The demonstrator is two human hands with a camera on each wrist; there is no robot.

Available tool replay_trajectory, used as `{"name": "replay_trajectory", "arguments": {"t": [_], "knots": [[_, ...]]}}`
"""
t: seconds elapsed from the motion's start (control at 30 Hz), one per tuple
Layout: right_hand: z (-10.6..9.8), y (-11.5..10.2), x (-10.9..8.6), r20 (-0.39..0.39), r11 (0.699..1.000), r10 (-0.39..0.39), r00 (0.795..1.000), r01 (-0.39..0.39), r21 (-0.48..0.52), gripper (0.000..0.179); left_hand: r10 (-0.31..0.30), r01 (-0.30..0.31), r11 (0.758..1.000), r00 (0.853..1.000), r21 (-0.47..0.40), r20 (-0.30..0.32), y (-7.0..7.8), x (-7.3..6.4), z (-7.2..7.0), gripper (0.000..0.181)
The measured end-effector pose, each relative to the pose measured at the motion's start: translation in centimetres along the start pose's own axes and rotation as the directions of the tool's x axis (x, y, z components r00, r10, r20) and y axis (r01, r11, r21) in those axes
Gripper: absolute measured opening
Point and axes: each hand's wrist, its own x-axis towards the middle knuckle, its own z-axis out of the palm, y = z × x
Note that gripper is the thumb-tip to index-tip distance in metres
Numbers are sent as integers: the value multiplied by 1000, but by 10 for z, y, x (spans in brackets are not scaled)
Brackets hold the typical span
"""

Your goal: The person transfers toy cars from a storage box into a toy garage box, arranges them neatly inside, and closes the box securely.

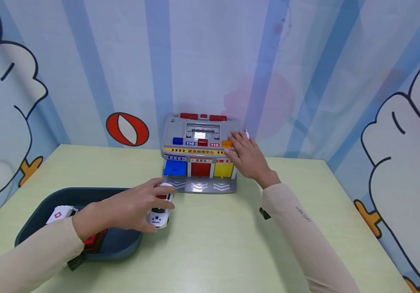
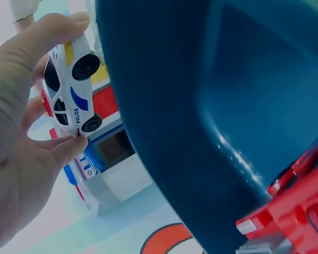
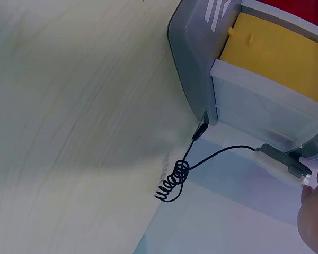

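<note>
My left hand (image 1: 130, 207) grips a white toy police car (image 1: 160, 211) between thumb and fingers, in front of the grey toy garage station (image 1: 173, 130). In the left wrist view the car (image 2: 69, 95) shows its side, with black wheels and a red roof light. The station's blue door (image 1: 175, 167) is swung up over a dark opening. Its red door (image 1: 200, 169) and yellow door (image 1: 223, 169) are down. With fingers extended, my right hand (image 1: 249, 158) rests on the station's top right corner, beside the orange button (image 1: 227, 143). Its fingertips are mostly outside the right wrist view.
A dark blue bin (image 1: 122, 248) stands at the left, holding a white toy ambulance (image 1: 59, 213) and a red toy vehicle (image 1: 94, 242). A white handset (image 3: 281, 164) on a coiled black cord (image 3: 175, 179) hangs at the station's side. A patterned curtain (image 1: 210, 61) backs the table (image 1: 213, 252).
</note>
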Motion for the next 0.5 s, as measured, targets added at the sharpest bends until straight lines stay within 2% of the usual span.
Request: {"name": "replay_trajectory", "arguments": {"t": [0.27,0.5], "knots": [[0,-1,0,-6,1000,2,1000,-2,7,69,63,-63,998,998,13,27,-2,16,9,58],[-1,0,0,3,1000,9,1000,-9,2,69,88,-88,996,995,6,50,-6,27,9,58]]}}
